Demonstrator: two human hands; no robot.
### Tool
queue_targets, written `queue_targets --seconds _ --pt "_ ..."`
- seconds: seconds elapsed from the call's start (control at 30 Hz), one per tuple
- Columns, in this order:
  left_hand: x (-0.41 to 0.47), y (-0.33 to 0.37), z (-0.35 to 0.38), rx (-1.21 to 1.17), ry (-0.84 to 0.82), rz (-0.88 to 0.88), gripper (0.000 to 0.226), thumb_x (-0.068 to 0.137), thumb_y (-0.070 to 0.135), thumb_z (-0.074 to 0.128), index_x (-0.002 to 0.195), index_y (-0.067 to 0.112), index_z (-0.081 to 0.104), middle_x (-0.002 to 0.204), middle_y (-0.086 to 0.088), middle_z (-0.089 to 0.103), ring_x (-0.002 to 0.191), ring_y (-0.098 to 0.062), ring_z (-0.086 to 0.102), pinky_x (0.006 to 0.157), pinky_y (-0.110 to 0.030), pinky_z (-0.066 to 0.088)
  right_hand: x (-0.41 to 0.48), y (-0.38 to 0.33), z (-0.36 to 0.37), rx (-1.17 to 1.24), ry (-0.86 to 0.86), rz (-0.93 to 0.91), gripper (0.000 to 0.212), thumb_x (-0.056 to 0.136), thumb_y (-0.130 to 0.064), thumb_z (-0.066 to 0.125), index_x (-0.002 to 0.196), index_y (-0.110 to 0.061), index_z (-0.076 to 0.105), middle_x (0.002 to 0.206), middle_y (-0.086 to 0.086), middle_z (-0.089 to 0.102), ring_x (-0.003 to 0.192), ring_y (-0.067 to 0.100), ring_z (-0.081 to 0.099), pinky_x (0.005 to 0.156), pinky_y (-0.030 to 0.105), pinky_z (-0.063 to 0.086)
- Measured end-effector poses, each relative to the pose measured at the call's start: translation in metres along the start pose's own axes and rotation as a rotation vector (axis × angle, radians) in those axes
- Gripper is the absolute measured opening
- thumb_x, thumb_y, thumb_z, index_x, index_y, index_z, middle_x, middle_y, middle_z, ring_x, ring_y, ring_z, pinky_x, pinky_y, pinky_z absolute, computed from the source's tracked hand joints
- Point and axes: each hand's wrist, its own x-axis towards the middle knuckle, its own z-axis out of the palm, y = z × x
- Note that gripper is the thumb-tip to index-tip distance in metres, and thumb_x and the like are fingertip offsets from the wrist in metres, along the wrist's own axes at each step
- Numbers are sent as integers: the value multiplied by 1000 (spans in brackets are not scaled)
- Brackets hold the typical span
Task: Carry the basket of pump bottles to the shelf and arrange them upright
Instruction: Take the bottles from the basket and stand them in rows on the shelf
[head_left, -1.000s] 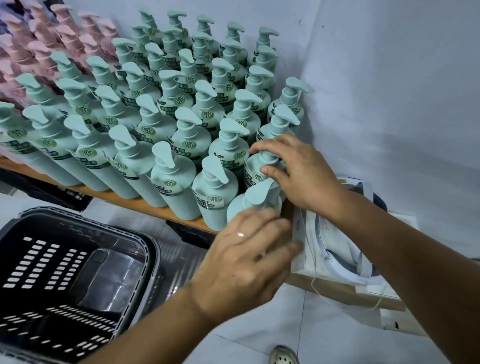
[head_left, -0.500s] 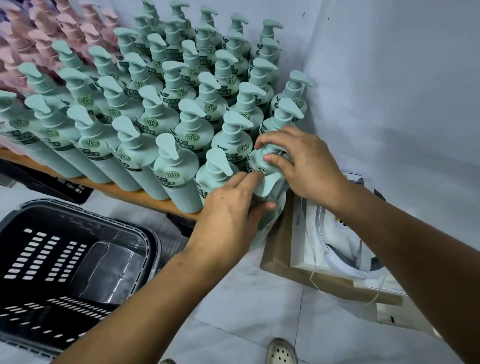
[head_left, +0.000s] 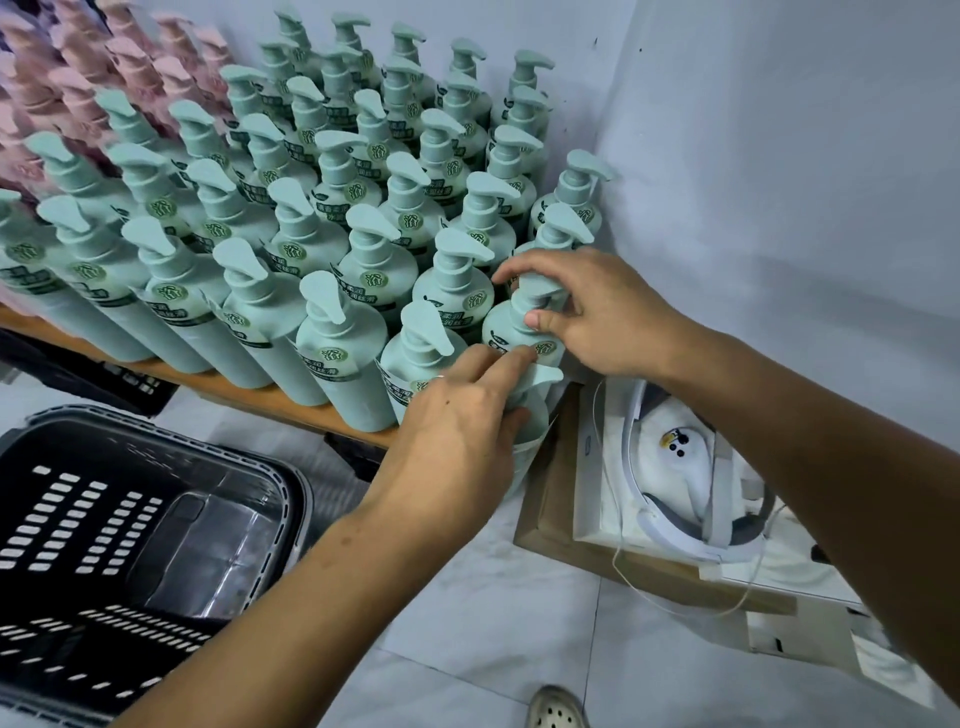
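Several mint-green pump bottles (head_left: 358, 270) stand upright in rows on a low wooden shelf (head_left: 260, 397). My left hand (head_left: 457, 431) is wrapped around a green bottle (head_left: 535, 415) at the shelf's right front corner, its pump nozzle showing above my fingers. My right hand (head_left: 592, 317) grips the pump neck of the bottle just behind it (head_left: 511, 330). The black slotted basket (head_left: 296, 493) sits on the floor at lower left, with no bottles visible inside.
Pink pump bottles (head_left: 67, 67) fill the shelf's far left. A white wall (head_left: 779, 156) closes the corner on the right. A white box with a headband device (head_left: 691, 499) rests on a cardboard box beside the shelf. A shoe tip (head_left: 556, 709) shows below.
My left hand has pushed its bottle forward from in front of the shelf into the right front corner, and the nozzle now points right. My right hand stayed on the bottle behind.
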Motion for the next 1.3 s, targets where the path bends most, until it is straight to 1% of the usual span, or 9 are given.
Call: queue_targets --seconds 0.07,0.13,0.27,0.4,0.53,0.7,0.87,1.0,1.3 --pt "-1 3 2 16 15 -44 43 90 27 66 130 25 52 102 1 54 80 -27 59 68 -40 50 -3 0 5 -57 104 19 43 89 -23 74 130 -27 63 131 -1 58 120 15 52 93 15 29" --pt "2 5 3 33 32 -87 40 89 36 67 125 25 55 95 1 53 75 -27 58 64 -37 47 -7 -1 12 -59 178 60 46 88 -32 76 131 -24 62 129 2 59 107 13 53 83 13 28" --pt "12 10 4 68 46 -63 25 89 23 67 113 16 61 95 -1 59 78 -28 59 63 -39 47 -5 0 19 -48 257 76 40 88 -28 76 126 -22 65 113 4 66 85 14 57 77 21 37" --pt "11 8 3 87 36 -33 28 90 14 65 117 15 61 98 -2 60 80 -27 60 67 -41 47 -2 1 17 29 210 53 33 84 -20 79 115 -21 69 102 -4 63 66 -8 45 64 6 31" --pt "13 5 5 94 39 -24 31 90 13 65 120 15 59 98 -3 59 80 -29 60 64 -41 48 0 1 14 73 197 46 33 83 -19 81 114 -21 71 96 -11 58 66 -12 46 68 4 33" --pt "7 6 10 95 45 -70 30 90 16 64 119 19 59 91 -4 59 72 -30 58 59 -39 47 -3 0 20 55 200 66 31 87 -25 77 116 -26 67 112 -1 63 71 -5 47 76 20 40" --pt "5 10 10 42 90 -91 34 85 10 68 117 17 61 87 -3 61 69 -29 57 58 -37 45 -4 -6 26 -21 235 89 29 89 -25 72 118 -25 65 113 2 61 75 15 51 82 33 48" --pt "11 10 8 7 87 -68 33 85 7 67 117 15 61 98 -4 64 78 -28 61 65 -43 50 -2 -4 21 -6 221 88 30 91 -23 72 119 -24 64 112 2 60 82 16 50 83 33 47" --pt "4 12 7 52 66 -73 29 86 9 66 114 12 62 95 -5 63 70 -32 59 59 -42 48 -7 -4 24 14 211 75 30 89 -23 75 117 -24 64 106 0 60 76 15 52 80 32 47"
